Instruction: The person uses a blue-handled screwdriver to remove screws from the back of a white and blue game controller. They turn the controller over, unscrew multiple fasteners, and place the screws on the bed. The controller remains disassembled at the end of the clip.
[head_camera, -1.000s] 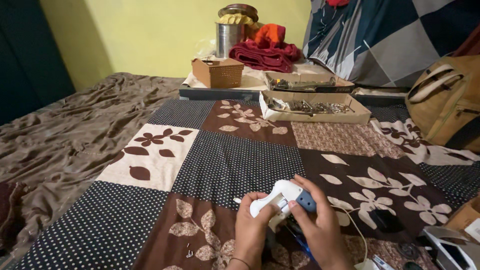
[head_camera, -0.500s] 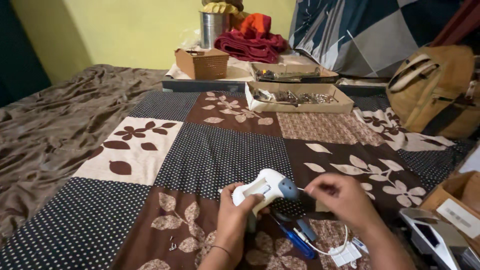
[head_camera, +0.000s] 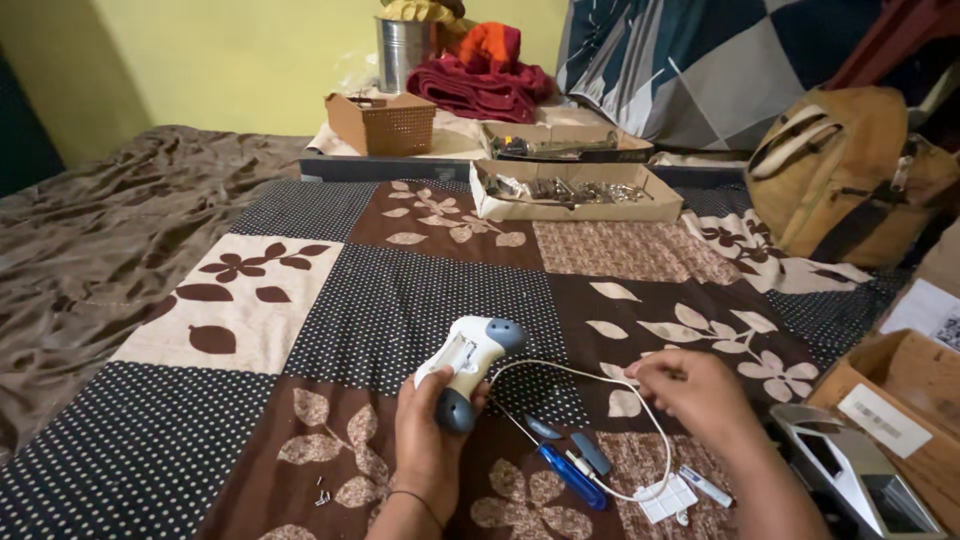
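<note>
White device (head_camera: 468, 365) in left hand (head_camera: 428, 440) above patchwork bedspread (head_camera: 420, 290).

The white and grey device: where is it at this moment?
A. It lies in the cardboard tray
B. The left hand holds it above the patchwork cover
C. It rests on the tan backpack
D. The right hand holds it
B: the left hand grips the white and grey device above the patchwork cover, while the right hand pinches a thin white wire.

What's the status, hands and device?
Left hand grips white handheld device. Right hand pinches its white wire. Blue screwdriver lies between.
</note>
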